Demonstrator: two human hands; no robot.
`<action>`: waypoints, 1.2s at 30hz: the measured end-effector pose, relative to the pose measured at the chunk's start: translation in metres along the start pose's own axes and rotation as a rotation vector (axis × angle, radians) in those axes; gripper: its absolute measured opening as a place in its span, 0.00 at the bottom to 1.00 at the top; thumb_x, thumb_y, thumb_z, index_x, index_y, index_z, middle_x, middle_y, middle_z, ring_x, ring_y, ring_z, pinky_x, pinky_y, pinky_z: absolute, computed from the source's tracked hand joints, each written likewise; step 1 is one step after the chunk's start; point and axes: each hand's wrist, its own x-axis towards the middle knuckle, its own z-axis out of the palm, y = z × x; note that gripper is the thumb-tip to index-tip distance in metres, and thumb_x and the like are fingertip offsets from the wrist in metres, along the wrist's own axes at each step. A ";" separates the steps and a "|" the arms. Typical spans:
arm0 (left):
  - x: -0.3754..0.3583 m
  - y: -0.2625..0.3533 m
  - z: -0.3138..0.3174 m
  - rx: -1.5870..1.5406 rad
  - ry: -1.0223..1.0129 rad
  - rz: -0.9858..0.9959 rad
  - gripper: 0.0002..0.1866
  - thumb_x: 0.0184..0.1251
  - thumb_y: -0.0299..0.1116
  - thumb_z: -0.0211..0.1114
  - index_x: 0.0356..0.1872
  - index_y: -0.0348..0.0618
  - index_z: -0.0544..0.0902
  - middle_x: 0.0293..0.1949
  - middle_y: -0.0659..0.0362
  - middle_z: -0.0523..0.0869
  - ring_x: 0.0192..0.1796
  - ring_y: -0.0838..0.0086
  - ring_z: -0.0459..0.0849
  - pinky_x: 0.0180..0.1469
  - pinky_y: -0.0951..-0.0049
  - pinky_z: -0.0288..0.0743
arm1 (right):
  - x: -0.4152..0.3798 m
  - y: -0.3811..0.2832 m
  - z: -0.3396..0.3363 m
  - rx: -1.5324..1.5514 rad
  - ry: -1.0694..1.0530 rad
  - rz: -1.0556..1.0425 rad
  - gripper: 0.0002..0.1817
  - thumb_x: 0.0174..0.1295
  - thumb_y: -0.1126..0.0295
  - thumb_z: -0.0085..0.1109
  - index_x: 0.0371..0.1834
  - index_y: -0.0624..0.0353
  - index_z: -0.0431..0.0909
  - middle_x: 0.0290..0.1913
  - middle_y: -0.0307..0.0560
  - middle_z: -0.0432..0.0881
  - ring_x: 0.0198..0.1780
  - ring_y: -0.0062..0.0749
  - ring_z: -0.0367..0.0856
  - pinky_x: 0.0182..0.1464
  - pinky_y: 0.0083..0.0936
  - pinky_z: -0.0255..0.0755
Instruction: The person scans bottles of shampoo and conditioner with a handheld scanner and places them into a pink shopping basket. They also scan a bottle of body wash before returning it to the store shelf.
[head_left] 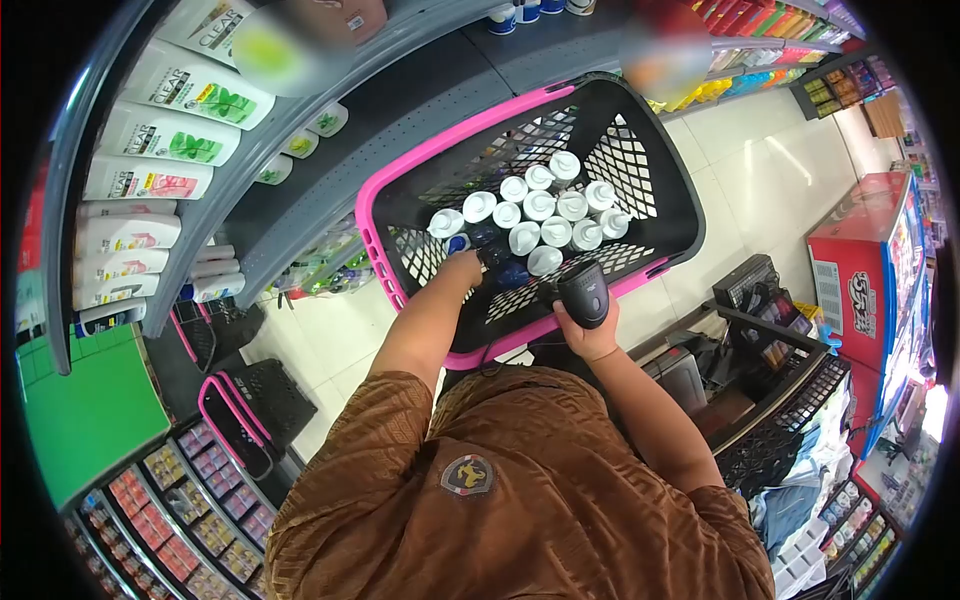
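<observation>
While the right hand (594,338) closes its fingers around the handle of a black scanner (585,296) at the basket's near side, the left hand (464,271) reaches into the left part of the black basket (682,165), beside dark bottles (511,273); its fingertips are hidden, so whether they pinch anything cannot be told. White-topped bottles (540,205) stand grouped in the basket, right of the left hand. Shampoo bottles (170,132) line the shelf (225,160) at left, and a red freezer (848,285) stands at right.
</observation>
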 end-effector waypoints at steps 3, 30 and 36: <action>0.001 -0.006 0.005 0.028 -0.008 0.110 0.32 0.49 0.42 0.78 0.58 0.41 0.84 0.58 0.47 0.86 0.59 0.53 0.85 0.61 0.57 0.80 | 0.000 -0.003 -0.005 0.095 -0.032 0.072 0.15 0.53 0.68 0.76 0.42 0.58 0.84 0.37 0.50 0.86 0.37 0.45 0.85 0.42 0.35 0.78; -0.366 -0.043 -0.146 -1.863 0.788 0.470 0.19 0.77 0.49 0.64 0.41 0.40 0.85 0.34 0.60 0.88 0.33 0.78 0.87 0.39 0.75 0.82 | 0.023 -0.175 0.040 0.835 -0.742 0.667 0.35 0.49 0.84 0.76 0.64 0.65 0.75 0.61 0.49 0.80 0.61 0.37 0.80 0.63 0.39 0.77; -0.348 -0.054 -0.132 -2.113 0.745 0.490 0.22 0.77 0.45 0.64 0.63 0.43 0.75 0.45 0.56 0.87 0.45 0.73 0.87 0.49 0.71 0.82 | 0.016 -0.191 0.068 0.795 -0.659 0.544 0.32 0.52 0.83 0.76 0.63 0.63 0.76 0.54 0.43 0.83 0.54 0.30 0.82 0.59 0.32 0.78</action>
